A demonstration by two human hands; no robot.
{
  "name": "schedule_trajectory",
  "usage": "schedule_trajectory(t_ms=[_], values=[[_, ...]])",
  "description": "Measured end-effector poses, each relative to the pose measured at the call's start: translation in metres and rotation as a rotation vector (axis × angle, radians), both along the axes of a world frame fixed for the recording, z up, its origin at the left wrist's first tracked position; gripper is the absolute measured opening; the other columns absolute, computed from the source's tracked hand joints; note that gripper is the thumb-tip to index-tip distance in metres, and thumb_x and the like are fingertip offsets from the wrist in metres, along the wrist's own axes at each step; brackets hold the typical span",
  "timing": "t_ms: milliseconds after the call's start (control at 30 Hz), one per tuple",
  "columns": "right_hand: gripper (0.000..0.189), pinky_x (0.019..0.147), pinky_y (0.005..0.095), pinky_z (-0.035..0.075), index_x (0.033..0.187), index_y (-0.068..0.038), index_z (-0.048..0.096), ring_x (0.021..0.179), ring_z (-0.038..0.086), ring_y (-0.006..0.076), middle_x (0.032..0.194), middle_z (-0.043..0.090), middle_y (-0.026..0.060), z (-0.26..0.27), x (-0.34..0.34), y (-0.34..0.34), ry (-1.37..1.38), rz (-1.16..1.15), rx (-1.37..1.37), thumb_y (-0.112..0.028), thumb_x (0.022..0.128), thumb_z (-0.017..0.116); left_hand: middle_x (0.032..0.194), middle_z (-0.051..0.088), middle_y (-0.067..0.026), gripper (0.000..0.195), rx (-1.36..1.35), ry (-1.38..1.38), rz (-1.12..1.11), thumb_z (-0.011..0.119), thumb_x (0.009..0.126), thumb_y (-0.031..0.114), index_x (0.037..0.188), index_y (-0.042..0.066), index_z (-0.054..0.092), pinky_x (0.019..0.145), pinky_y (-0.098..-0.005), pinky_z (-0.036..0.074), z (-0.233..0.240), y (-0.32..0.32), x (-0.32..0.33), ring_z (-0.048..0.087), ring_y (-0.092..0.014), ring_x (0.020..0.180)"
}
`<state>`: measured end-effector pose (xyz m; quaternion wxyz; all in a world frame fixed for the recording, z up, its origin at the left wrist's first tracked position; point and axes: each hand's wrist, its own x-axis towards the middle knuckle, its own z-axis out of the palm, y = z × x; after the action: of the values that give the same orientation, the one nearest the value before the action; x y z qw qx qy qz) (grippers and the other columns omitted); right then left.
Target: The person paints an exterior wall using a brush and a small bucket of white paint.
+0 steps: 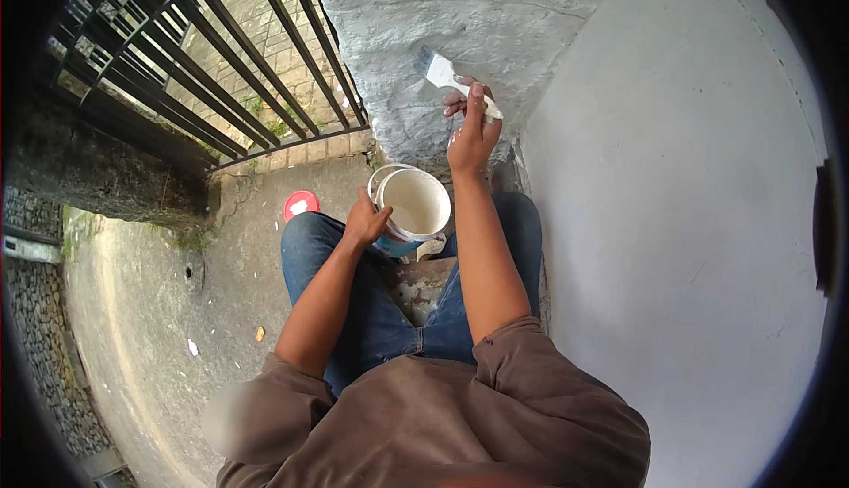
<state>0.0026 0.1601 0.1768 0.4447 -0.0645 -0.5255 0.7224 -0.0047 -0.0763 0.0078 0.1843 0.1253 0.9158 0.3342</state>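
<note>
My right hand (474, 120) grips a paintbrush (444, 71) by its pale handle, and white paint specks mark the fingers. The bristles point up and left at a rough, whitish painted wall (451, 10); whether they touch it I cannot tell. Between my knees, my left hand (369, 217) holds a white plastic paint bucket (416, 204) by its rim, thumb over the edge. The bucket tilts so that its whitish inside shows. Its wire-like handle (373, 179) stands up at the left of the rim.
A smooth white wall (663, 209) rises close on my right. Black metal gate bars (265, 50) stand at upper left, beside a dark concrete block (113, 156). On the concrete floor (245, 275) lie a red lid (301, 205) with white paint, a yellow leaf (259, 334) and white flecks.
</note>
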Motion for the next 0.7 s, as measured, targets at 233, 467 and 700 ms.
schedule_trajectory(t_ms=[233,467,700], values=[[0.04,0.068,0.0257,0.046,0.12,0.004,0.068,0.075,0.06,0.0106,0.087,0.069,0.0061,-0.006,-0.006,0.023,-0.026,0.034,0.134,-0.032,0.115,0.05,0.095,0.072,-0.0306,0.069,-0.009,-0.126,0.005,0.073,0.089,0.029,0.137,-0.007,0.04,0.086,-0.0519,0.056,0.002,0.014,-0.008,0.073,-0.047,0.092],[0.04,0.066,0.0264,0.046,0.113,0.003,0.07,0.072,0.058,0.0101,0.083,0.069,0.0074,-0.003,-0.01,0.027,0.01,0.033,0.144,-0.031,0.115,0.05,0.101,0.075,-0.0271,0.067,0.0,-0.123,0.012,0.071,0.09,0.027,0.142,-0.003,0.04,0.082,-0.044,0.059,-0.016,0.006,-0.01,0.076,-0.036,0.089],[0.038,0.065,0.0264,0.045,0.112,0.003,0.07,0.07,0.057,0.0096,0.082,0.07,0.0072,-0.008,-0.012,0.028,-0.051,0.074,0.15,-0.029,0.115,0.05,0.096,0.073,-0.0295,0.068,-0.004,-0.148,0.013,0.072,0.089,0.029,0.14,-0.003,0.04,0.086,-0.0495,0.058,-0.004,0.009,-0.009,0.074,-0.044,0.093]])
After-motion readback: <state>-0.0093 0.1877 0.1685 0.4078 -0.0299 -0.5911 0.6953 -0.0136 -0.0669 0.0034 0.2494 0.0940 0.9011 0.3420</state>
